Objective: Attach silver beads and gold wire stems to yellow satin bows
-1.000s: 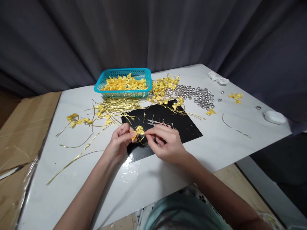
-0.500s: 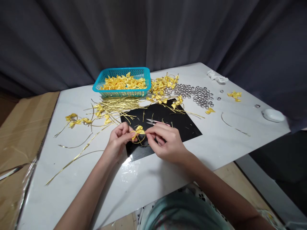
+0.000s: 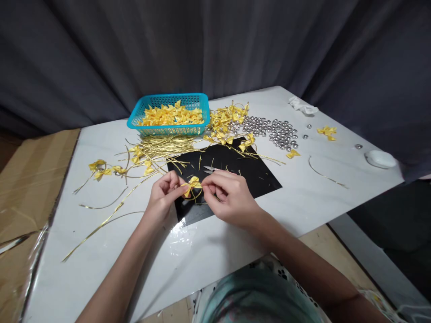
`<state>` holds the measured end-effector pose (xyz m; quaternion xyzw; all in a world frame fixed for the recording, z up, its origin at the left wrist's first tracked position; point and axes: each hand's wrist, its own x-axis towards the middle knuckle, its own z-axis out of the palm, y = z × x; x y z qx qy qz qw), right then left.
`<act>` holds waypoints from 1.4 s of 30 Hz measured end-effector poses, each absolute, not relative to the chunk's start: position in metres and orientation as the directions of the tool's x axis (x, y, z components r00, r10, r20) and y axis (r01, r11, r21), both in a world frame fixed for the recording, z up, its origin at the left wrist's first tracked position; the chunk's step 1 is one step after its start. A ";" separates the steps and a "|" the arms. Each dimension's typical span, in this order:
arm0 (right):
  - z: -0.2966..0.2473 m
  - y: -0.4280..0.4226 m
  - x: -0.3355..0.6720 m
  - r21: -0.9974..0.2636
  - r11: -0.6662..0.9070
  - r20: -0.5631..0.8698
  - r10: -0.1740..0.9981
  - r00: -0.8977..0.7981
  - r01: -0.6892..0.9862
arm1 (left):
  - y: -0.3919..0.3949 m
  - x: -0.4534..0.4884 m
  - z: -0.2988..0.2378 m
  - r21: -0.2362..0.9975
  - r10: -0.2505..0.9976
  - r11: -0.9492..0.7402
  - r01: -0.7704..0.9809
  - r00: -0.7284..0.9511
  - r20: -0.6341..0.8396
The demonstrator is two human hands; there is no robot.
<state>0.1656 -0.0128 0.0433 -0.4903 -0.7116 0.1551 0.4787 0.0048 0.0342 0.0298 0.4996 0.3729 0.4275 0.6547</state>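
Observation:
My left hand (image 3: 164, 196) pinches a small yellow ribbon bow (image 3: 193, 185) over the near edge of a black mat (image 3: 249, 172). My right hand (image 3: 227, 194) is closed too, pinching the thin gold wire (image 3: 198, 196) that loops around and below the bow. Both hands meet at the bow, fingertips almost touching. Small pink-handled snips (image 3: 211, 169) lie on the mat just beyond my right knuckles.
A turquoise basket (image 3: 170, 130) of yellow bows stands at the back. A bundle of gold wires (image 3: 164, 146) lies before it, wired bows (image 3: 229, 121) and silver beads (image 3: 272, 131) to its right. Loose bows and wire strands scatter the white table (image 3: 215, 237). Cardboard (image 3: 27, 179) lies left.
My hands stay at the bow; the right fingers have shifted slightly on the wire. The view has drifted a little, nothing else moved.

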 end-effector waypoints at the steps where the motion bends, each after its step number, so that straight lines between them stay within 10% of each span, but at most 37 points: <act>1: 0.043 -0.013 0.166 -0.689 0.471 0.528 0.847 -0.065 0.551 | 0.034 0.005 0.029 0.974 0.932 0.132 -0.184 0.359 -0.058; 22: 0.055 -0.009 0.171 -0.706 0.370 0.331 0.926 -0.181 0.604 | 0.031 0.007 0.026 0.984 0.930 0.110 -0.143 0.364 -0.051; 42: 0.028 -0.009 0.161 -0.958 0.197 0.213 0.976 0.052 0.209 | 0.034 0.008 0.028 0.929 0.917 0.251 -0.272 0.376 -0.137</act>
